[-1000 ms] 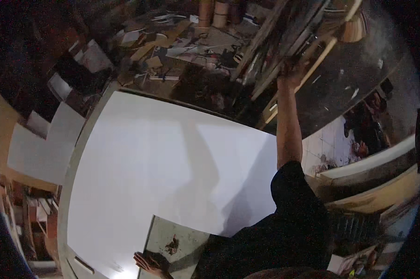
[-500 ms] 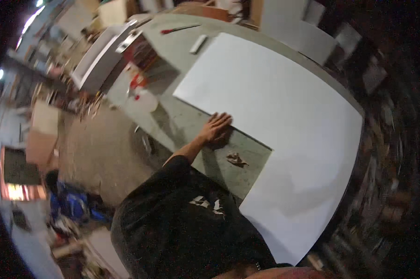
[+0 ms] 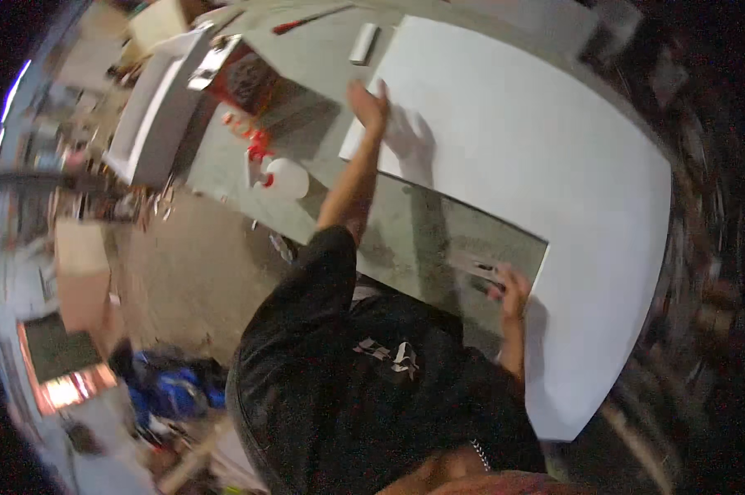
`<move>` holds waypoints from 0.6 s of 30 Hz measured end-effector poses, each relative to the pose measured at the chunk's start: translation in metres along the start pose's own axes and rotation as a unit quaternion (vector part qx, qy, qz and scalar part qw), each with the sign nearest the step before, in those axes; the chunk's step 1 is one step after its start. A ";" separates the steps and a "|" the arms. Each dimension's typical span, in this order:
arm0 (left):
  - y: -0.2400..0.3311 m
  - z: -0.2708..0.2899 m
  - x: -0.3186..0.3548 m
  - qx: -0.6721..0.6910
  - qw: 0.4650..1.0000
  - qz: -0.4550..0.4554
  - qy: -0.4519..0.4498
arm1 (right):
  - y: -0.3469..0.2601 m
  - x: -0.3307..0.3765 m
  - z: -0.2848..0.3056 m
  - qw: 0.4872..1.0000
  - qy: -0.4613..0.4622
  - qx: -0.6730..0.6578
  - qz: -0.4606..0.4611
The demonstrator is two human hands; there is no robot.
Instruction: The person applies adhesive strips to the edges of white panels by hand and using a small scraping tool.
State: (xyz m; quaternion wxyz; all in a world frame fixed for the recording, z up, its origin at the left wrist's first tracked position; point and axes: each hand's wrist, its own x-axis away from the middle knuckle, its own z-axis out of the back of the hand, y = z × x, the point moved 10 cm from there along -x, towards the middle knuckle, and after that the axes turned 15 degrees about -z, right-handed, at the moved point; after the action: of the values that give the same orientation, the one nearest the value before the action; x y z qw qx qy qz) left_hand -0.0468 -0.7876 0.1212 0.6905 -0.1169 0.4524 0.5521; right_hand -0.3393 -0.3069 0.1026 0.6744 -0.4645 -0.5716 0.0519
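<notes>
A large white L-shaped panel (image 3: 529, 132) lies on a greenish-grey work table (image 3: 405, 239). My left hand (image 3: 368, 109) is over the panel's left edge, fingers apart and holding nothing I can see; its shadow falls on the white surface. By the inner corner of the panel, my right hand (image 3: 513, 290) has its thumb and fingers apart, somewhat blurred. Just left of those fingers is a crumpled brownish scrap (image 3: 470, 262) on the table, smeared by motion. Whether the fingertips touch it is unclear.
A white bottle (image 3: 290, 180) with red parts stands left of my left arm. Behind it are a dark reddish box (image 3: 245, 78) and a long grey-white tray-like box (image 3: 154, 111). Farther back lie a small white block (image 3: 363, 44) and a red-handled tool (image 3: 311, 19).
My left hand has moved farther out along the panel, from its inner edge toward the far-left part. My right hand has come into view beside the crumpled scrap. The whole view has shifted.
</notes>
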 end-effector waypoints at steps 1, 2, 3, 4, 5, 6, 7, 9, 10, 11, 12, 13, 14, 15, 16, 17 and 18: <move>-0.047 -0.038 -0.031 -0.010 0.998 -0.014 -0.059 | 0.012 -0.005 -0.064 0.996 -0.081 0.006 -0.031; -0.116 -0.041 -0.107 -0.046 0.990 -0.102 -0.082 | 0.009 0.002 -0.150 0.980 -0.195 0.007 -0.042; -0.197 0.004 -0.209 -0.105 0.972 -0.188 -0.094 | 0.006 0.004 -0.217 0.972 -0.197 0.126 0.017; -0.162 -0.079 -0.182 -0.077 0.976 -0.125 -0.162 | 0.038 -0.033 -0.192 0.985 -0.131 0.112 -0.030; -0.118 -0.137 -0.123 -0.057 0.964 -0.059 -0.251 | 0.077 -0.056 -0.149 0.989 -0.069 0.093 -0.088; -0.096 -0.158 -0.083 -0.064 0.943 -0.025 -0.326 | 0.086 -0.052 -0.129 0.988 -0.037 0.111 -0.104; -0.099 -0.159 -0.067 -0.076 0.929 -0.006 -0.362 | 0.078 -0.045 -0.137 0.985 -0.041 0.133 -0.105; -0.026 -0.173 0.010 -0.043 0.895 0.015 -0.444 | 0.087 -0.021 -0.093 0.974 0.053 0.175 -0.131; -0.089 -0.171 -0.052 -0.053 0.906 -0.032 -0.418 | 0.065 -0.027 -0.121 0.974 0.055 0.199 -0.093; -0.139 -0.160 -0.131 -0.058 0.917 -0.085 -0.385 | 0.040 -0.034 -0.144 0.972 0.062 0.220 -0.044; -0.136 -0.158 -0.143 -0.053 0.925 -0.078 -0.367 | 0.023 -0.025 -0.131 0.972 0.121 0.197 0.049; -0.155 -0.148 -0.158 -0.045 0.948 -0.045 -0.313 | 0.010 -0.013 -0.125 0.959 0.170 0.177 0.140; -0.150 -0.138 -0.159 -0.005 0.973 -0.009 -0.231 | -0.006 0.006 -0.114 0.935 0.227 0.159 0.220; -0.140 -0.124 -0.155 0.051 0.990 0.000 -0.134 | 0.002 0.005 -0.096 0.961 0.211 0.083 0.156; -0.108 -0.112 -0.132 0.108 0.991 -0.039 -0.066 | 0.000 0.014 -0.083 0.977 0.199 0.006 0.081; -0.047 -0.087 -0.107 0.081 0.977 -0.195 0.007 | -0.013 0.019 -0.069 0.970 0.207 -0.028 0.120; 0.041 -0.085 -0.024 0.337 0.926 -0.104 -0.137 | -0.009 0.031 -0.034 0.957 0.249 -0.055 0.141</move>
State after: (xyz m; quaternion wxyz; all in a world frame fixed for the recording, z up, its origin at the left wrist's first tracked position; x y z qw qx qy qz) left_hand -0.1240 -0.8447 0.1052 0.7981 0.1527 0.4981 0.3027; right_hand -0.3047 -0.3127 0.1344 0.7545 -0.5750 -0.3165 -0.0025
